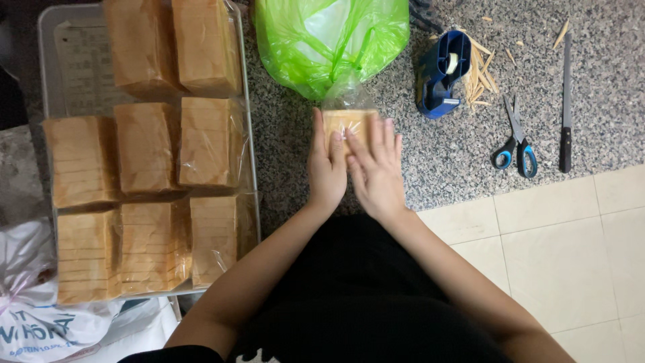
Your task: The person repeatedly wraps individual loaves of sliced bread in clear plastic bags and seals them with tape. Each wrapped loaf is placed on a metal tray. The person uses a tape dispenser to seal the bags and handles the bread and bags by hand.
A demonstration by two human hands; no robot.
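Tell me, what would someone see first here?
Probably the tray on the left, full of wrapped bread loaves. In the middle, the left hand and right hand press on a bagged loaf below a bright green bag. Blue scissors lie to the right.

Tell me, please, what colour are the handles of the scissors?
The scissors have blue handles with black inner edges, seen in the head view.

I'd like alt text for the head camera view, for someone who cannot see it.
Both hands, left hand and right hand, press on a clear-bagged bread loaf on a speckled counter. Beside them are a tray of bagged loaves, a green bag, a blue tape dispenser, scissors and a knife.
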